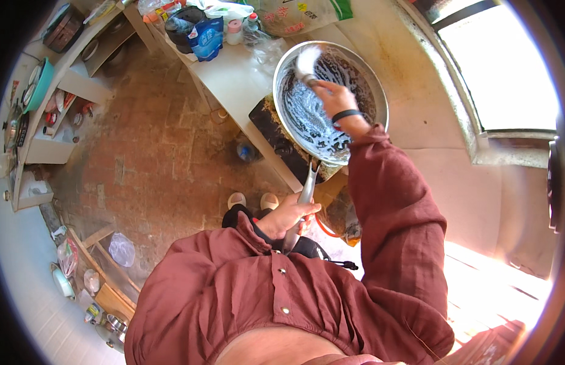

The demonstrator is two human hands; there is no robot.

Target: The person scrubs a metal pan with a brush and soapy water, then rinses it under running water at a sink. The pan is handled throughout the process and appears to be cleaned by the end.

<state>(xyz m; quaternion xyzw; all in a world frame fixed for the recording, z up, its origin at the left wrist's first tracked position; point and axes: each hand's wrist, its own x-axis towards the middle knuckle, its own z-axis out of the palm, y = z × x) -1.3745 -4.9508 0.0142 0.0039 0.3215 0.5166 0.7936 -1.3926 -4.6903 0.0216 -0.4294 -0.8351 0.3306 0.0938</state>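
My left hand (289,214) is wrapped around the metal handle (310,180) of a wide frying pan (376,91). White soapy foam (305,112) is streaked across the pan's dark inside. In my right hand (335,98) is a brush (307,64) with pale bristles, blurred by motion, against the upper left inner wall of the pan. Beneath the pan, a dark stove (275,143) with a grimy edge is partly covered.
On the white counter (227,75) stand a blue printed bag (207,39), a pink-lidded jar (234,32) and clear plastic bags (269,52). A window (501,68) is at right. Shelves (49,150) line the left, and a plastic bottle (246,151) is on the brick floor (141,137).
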